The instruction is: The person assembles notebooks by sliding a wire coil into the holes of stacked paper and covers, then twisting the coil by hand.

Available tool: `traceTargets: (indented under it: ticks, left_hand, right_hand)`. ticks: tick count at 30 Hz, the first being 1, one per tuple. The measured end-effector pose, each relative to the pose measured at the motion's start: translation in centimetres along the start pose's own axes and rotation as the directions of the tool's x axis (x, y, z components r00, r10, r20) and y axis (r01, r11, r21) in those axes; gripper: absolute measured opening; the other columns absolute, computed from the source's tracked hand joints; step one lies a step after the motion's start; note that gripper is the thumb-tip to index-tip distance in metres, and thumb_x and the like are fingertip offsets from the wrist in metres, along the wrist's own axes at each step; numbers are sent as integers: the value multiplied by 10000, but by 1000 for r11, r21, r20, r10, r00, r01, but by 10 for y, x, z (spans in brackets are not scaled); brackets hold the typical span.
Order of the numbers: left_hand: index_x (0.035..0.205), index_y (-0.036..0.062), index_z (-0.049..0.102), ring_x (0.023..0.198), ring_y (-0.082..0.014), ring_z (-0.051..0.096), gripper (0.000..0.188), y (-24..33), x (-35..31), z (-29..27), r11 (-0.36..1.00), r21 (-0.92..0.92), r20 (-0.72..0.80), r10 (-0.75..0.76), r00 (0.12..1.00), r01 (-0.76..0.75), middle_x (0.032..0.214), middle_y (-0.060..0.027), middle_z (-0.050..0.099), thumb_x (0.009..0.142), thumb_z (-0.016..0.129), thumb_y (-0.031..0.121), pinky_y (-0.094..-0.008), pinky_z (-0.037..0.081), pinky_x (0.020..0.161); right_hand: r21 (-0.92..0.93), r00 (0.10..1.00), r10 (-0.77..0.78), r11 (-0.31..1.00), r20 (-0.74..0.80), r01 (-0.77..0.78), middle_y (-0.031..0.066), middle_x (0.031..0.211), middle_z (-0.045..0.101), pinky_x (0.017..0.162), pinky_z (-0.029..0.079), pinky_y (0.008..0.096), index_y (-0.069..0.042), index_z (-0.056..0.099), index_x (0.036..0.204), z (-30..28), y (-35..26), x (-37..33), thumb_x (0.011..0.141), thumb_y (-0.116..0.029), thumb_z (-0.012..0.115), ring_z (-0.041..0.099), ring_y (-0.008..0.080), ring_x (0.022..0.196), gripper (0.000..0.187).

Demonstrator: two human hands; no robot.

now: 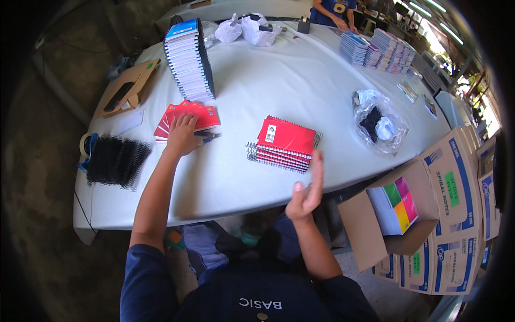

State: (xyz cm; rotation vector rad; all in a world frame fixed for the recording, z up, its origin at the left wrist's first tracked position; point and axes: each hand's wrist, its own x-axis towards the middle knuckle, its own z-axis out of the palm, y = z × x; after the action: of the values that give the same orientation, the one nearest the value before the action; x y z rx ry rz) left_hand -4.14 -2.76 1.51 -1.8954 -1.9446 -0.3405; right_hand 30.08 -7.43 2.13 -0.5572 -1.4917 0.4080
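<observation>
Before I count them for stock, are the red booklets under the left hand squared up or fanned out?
Fanned out: the red booklets beneath the left hand overlap at differing angles, with corners spread.

on your table (257, 80), the notebook stack (288, 137) lies right of the fanned notebooks (207, 115), the coils (115, 161) left.

The fanned red booklets (207, 114) and the stacked red notebooks (287, 135) have smooth, lightly glossy covers over matt paper. The tabletop (279, 80) wears a pale, smooth covering with faint wrinkles. The bag (396, 137) is clear, crinkled, shiny plastic; the open carton (363, 231), matt brown cardboard.
</observation>
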Motion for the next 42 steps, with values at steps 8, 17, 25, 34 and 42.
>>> traceTargets:
  ticks: [8,17,25,34,42]
  left_hand:
    - [1106,-29,542,893,-303,593,296,74,-35,-85,518,-716,292,-387,875,468,952,-172,624,874,508,153,-391,454,806]
    - [1297,-6,370,1075,-192,472,604,80,-84,-71,51,-952,244,-468,849,302,1201,-128,463,696,414,-50,-284,381,923]
    - [1320,60,295,928,-138,485,635,96,-89,-60,107,-994,-26,-468,883,27,1073,-61,439,748,549,-45,-263,420,825]
    - [1190,30,416,1075,-234,454,473,88,-117,-27,253,-938,174,-253,952,239,1102,-120,484,757,604,12,-335,373,906]
    - [947,53,493,941,-316,529,317,-73,-114,-25,748,303,-139,-578,804,590,960,-127,531,807,618,309,-448,431,756]
  right_hand:
    - [-221,873,85,975,480,27,231,1438,243,1064,227,489,17,251,1384,68,-31,7,751,-47,614,256,418,1317,732]
    - [297,683,395,687,614,-663,76,1085,598,878,419,250,30,532,1173,76,23,-18,919,-68,493,532,103,1005,275]
    - [327,639,414,606,649,-725,48,933,561,843,426,266,-3,501,1067,71,37,-17,873,-52,544,512,98,922,204]
    - [356,639,289,635,713,-686,54,965,599,828,454,274,-21,548,969,86,48,-22,793,-38,669,548,95,968,214]
    - [170,596,373,732,711,-660,106,1137,619,900,420,257,-18,585,1163,76,27,-11,847,-10,570,554,114,1026,317]
